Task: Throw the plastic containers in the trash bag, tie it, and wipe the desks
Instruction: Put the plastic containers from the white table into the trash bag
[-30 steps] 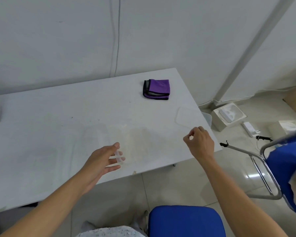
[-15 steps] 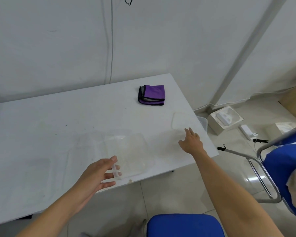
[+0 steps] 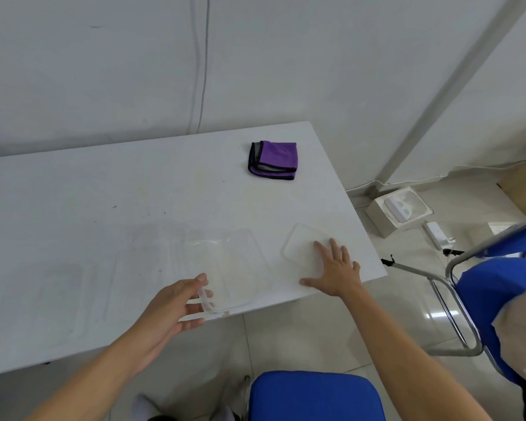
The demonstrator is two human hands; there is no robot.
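Left hand (image 3: 172,305) gripping container (image 3: 225,265) at desk (image 3: 73,208) front edge, right hand (image 3: 334,268) open, flat on lid (image 3: 301,247) near right corner.

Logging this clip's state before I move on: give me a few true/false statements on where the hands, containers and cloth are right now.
1. The right hand lies flat, fingers spread, on a clear plastic lid near the desk's right edge. True.
2. The left hand holds the purple cloth. False: it grips the near edge of a clear plastic container; the purple cloth lies folded and untouched farther back.
3. A trash bag sits on the desk. False: none is visible on the white desk.
4. A blue chair stands just below the desk's near edge. True.
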